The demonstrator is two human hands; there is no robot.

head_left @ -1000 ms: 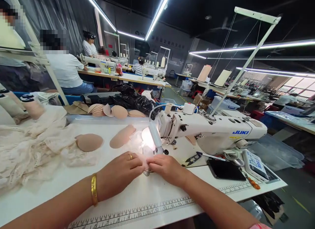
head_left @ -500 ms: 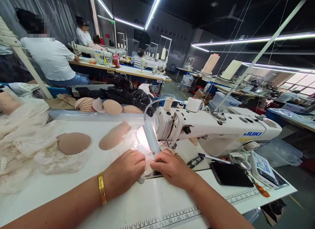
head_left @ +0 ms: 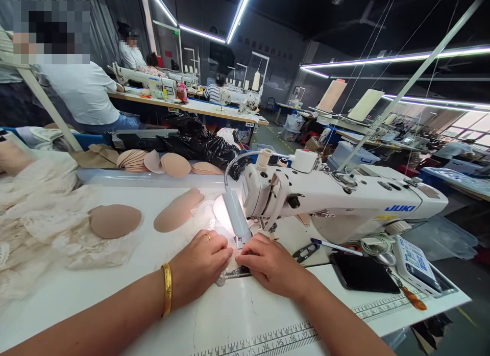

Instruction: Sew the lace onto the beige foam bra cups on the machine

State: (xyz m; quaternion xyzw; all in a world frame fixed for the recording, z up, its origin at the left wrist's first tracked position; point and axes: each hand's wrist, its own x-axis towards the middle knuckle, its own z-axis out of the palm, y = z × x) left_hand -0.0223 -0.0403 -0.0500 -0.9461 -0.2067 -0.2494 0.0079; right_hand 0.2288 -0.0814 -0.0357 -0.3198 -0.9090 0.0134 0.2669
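My left hand [head_left: 201, 267] and my right hand [head_left: 270, 264] lie close together on the white table, fingers curled and pressed down on a small piece of pale fabric [head_left: 225, 274] in front of the needle of a white JUKI sewing machine [head_left: 333, 205]. A small lamp [head_left: 235, 215] on a flexible neck lights the fabric from above. The left wrist carries a gold bangle, and a ring sits on one finger. Two beige foam cups [head_left: 115, 221] lie on the table to the left of my hands.
A heap of cream lace [head_left: 42, 218] covers the table's left side. More foam cups [head_left: 168, 164] are stacked behind, beside a black plastic bag [head_left: 202, 144]. Snips [head_left: 304, 252], a pen, a black phone [head_left: 363, 279] and a control panel [head_left: 415, 264] lie right of the machine. Other people sew at tables behind.
Both hands have pushed the fabric slightly forward, closer under the lamp and needle. The camera view has shifted a little to the left.
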